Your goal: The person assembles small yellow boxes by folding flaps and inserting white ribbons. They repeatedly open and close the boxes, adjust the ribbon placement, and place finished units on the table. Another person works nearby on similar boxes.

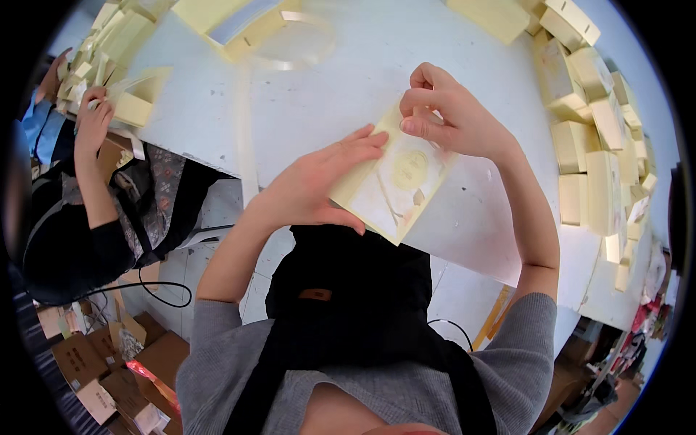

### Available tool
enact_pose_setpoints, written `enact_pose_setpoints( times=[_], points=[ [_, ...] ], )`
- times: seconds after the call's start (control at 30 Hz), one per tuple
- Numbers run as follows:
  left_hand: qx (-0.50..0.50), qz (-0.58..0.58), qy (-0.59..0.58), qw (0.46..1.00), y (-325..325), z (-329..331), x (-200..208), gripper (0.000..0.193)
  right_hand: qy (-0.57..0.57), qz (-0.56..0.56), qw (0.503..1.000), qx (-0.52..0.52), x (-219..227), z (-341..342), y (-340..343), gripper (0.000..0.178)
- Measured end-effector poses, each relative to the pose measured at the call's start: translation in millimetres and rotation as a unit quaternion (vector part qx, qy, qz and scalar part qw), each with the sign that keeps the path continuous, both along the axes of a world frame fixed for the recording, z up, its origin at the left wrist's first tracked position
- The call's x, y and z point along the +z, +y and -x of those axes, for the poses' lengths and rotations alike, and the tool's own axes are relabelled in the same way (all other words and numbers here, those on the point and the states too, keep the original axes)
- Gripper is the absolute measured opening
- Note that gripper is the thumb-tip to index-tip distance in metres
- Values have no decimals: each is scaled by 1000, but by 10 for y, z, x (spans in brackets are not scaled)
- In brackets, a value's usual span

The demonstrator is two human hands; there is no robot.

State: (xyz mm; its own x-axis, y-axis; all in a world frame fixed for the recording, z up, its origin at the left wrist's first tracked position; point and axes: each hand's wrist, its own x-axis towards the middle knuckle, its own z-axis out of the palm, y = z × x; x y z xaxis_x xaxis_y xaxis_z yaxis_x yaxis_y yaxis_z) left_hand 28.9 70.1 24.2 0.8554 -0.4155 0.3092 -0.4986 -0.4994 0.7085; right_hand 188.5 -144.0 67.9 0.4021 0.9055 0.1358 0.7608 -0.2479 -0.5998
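Observation:
A pale yellow box (406, 170) with a white printed top and a round emblem lies tilted on the white table in front of me. My left hand (312, 177) grips it along its left side, fingers over the upper edge and thumb by the near corner. Over the box's far right end hovers my right hand (457, 116), its thumb and fingers curled into a pinch. Whatever that pinch holds is too small or hidden to make out.
Stacks of pale yellow boxes (605, 138) line the table's right side. An open yellow box (235, 29) lies at the far edge beside a translucent loop (293, 43). At left, a co-worker's hand (94, 119) handles another box. Cardboard cartons (119, 370) sit on the floor.

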Motion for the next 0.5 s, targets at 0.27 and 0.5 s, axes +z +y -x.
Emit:
enact_pose_setpoints(
  times=[0.27,0.5],
  points=[
    [6,-27,-93,995,60,50,-61,84,-147,-213,965,-49,96,191,-23,35],
    [40,-68,-175,981,96,80,-172,73,-228,-150,962,0,31,740,-576,28]
  ],
)
